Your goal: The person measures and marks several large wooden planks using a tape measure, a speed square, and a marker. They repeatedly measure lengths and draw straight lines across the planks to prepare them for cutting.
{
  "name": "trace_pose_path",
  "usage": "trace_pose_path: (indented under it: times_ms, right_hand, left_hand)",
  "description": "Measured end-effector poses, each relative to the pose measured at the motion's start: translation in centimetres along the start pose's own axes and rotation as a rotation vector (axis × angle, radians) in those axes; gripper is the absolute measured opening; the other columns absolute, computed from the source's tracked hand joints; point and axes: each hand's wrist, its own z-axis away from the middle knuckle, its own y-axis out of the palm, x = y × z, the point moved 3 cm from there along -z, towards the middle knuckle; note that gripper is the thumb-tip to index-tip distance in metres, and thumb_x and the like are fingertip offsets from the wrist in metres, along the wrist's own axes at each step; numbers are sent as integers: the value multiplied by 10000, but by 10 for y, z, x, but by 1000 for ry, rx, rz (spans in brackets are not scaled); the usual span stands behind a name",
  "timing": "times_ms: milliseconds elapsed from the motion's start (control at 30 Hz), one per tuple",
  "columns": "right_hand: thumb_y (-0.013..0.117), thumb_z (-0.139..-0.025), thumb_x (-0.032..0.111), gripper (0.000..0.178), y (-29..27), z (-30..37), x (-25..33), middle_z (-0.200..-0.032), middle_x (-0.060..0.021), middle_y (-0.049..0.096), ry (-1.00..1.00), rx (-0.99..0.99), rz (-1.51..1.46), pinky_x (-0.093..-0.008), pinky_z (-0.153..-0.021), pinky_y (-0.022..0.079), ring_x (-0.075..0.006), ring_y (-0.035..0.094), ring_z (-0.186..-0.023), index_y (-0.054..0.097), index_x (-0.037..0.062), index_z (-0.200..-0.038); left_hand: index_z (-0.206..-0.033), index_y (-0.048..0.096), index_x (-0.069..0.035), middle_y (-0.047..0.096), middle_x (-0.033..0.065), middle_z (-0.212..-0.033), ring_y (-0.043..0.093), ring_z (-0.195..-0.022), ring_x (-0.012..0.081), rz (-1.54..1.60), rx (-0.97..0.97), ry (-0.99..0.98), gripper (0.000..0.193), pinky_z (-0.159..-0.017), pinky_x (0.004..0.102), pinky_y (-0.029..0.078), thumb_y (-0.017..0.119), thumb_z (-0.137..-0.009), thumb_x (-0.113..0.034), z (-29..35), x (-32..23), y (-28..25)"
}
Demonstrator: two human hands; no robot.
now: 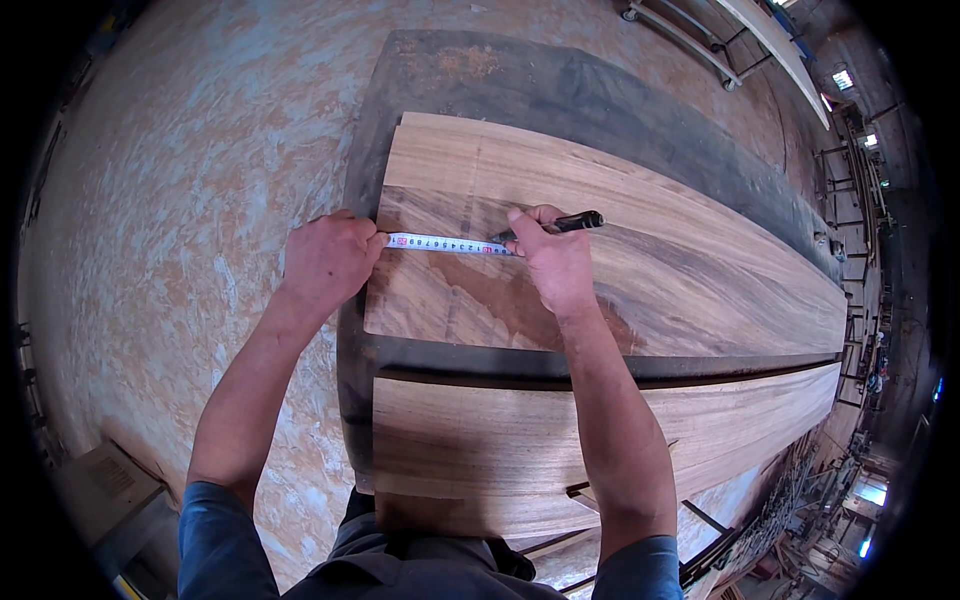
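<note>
A wide brown wooden board (690,275) with strong grain lies in front of me. Across its left part stretches a white tape measure blade (445,244) with dark and red markings. My left hand (330,255) is closed on the blade at the board's left edge. Farther right, my right hand (556,268) grips a black marker (578,221), its capped-looking end pointing right. The fingers of that hand also touch the blade's right end and hide what lies beneath them. A darker, stain-like patch (500,295) shows on the wood just nearer than the tape.
Nearer to me, a second wooden board (470,415) lies alongside, separated by a dark gap. Both rest on a dark-topped table (600,95) with sawdust at its far left. A wheeled metal frame (690,45) stands beyond. A grey box-like object (105,485) sits lower left.
</note>
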Motion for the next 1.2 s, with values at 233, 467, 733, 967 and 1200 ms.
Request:
trace_pose_path:
  times_ms: [233,467,733,967,1200]
  right_hand:
    - [710,-931,201,244,0,3,4,-738,-34,622,13,5,85,-262,-667,510,-97,591,-680,662,-16,-831]
    - [712,-931,230,264,1,2,4,-725,-35,627,16,7,143,-259,-655,489,-97,599,-687,672,-13,-833]
    - [710,-894,243,278,2,3,5,-621,-52,604,-26,-16,127,-323,-590,447,-115,512,-598,698,-13,-786]
    - [706,-897,250,299,2,4,6,-609,-53,585,-18,-15,148,-330,-590,444,-124,497,-590,683,-21,-772]
    - [700,-921,246,289,1,5,9,-646,-34,593,-3,12,177,-285,-600,440,-100,520,-620,677,-14,-796]
  left_hand:
    - [-760,682,-86,658,98,-799,689,-748,320,-8,-74,29,284,-666,454,559,664,-920,-320,1,2,5]
    - [-743,668,-86,650,95,-782,678,-722,324,6,-100,39,277,-645,458,548,670,-912,-305,1,1,4]
    - [-738,662,-84,649,99,-782,677,-736,329,20,-100,33,289,-656,464,545,667,-917,-311,2,2,4]
    - [-732,659,-82,647,100,-776,678,-733,326,10,-107,41,300,-654,458,548,670,-919,-317,1,2,5]
    - [-732,661,-81,645,98,-773,677,-732,325,16,-99,39,294,-652,455,547,677,-914,-312,1,2,5]
